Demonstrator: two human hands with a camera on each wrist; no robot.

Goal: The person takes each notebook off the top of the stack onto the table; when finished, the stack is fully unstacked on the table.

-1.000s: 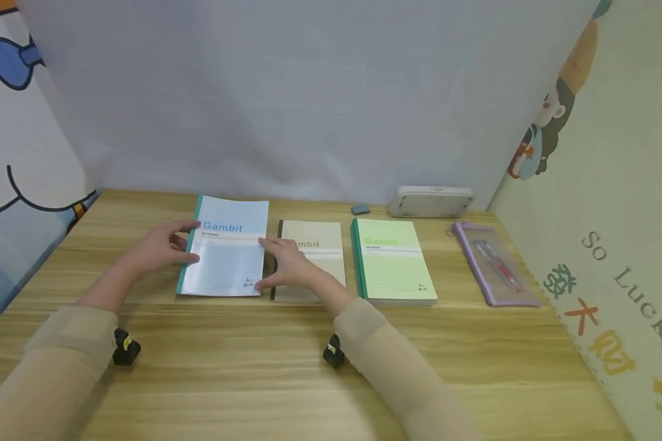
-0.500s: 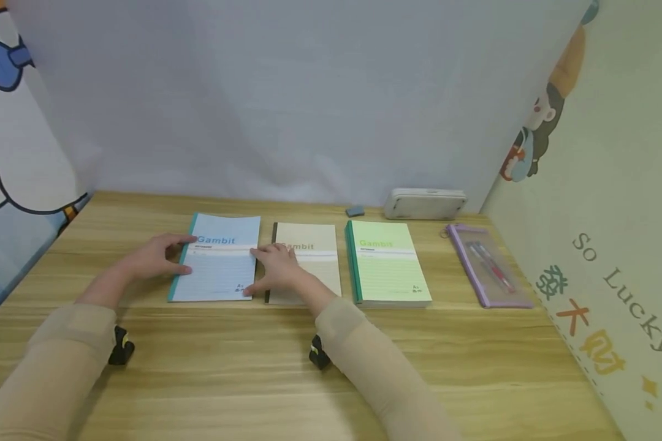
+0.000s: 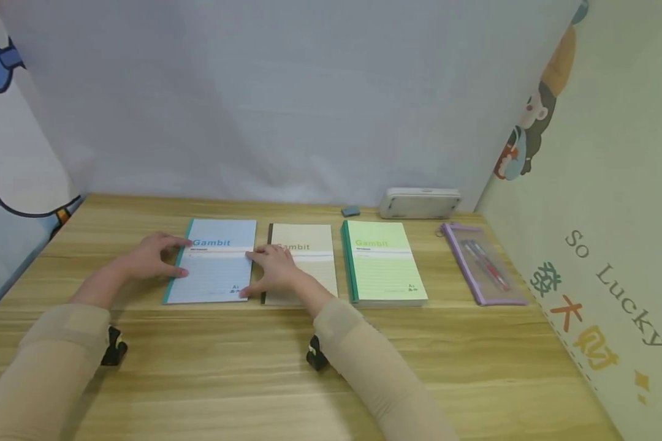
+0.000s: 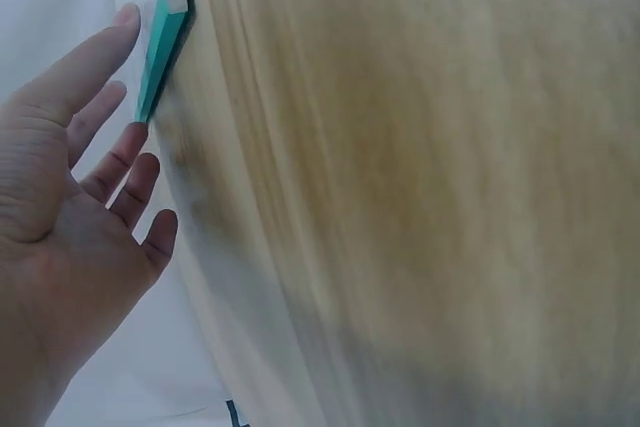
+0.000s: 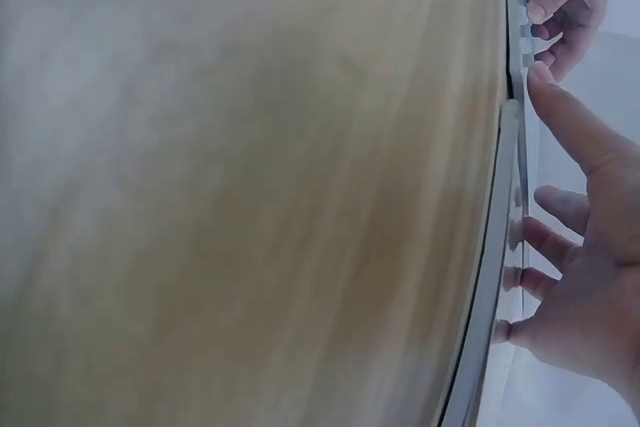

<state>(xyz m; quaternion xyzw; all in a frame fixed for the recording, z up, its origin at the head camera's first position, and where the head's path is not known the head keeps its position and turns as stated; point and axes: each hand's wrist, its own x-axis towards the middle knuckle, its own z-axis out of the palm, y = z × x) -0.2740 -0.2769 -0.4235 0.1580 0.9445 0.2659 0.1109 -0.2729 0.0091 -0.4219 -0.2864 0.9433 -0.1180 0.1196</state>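
Observation:
A light blue "Gambit" notebook (image 3: 212,263) with a teal spine lies flat on the wooden table (image 3: 331,367), leftmost in a row of three. My left hand (image 3: 153,257) touches its spine edge with straight fingers; in the left wrist view the left hand (image 4: 85,167) is spread beside the teal spine (image 4: 160,47). My right hand (image 3: 271,268) touches the blue notebook's right edge and rests on the beige notebook (image 3: 309,269). The right wrist view has the right hand (image 5: 585,257) with fingers spread against the notebook edges (image 5: 497,247).
A green notebook (image 3: 385,263) lies right of the beige one. Farther right is a purple pen pouch (image 3: 482,263). A white case (image 3: 419,203) and a small grey eraser (image 3: 350,211) sit by the back wall. Patterned walls close in both sides.
The blue notebook, raised at its far end a second ago, has come down flat and now lines up with the other two. Both hands stayed at its edges.

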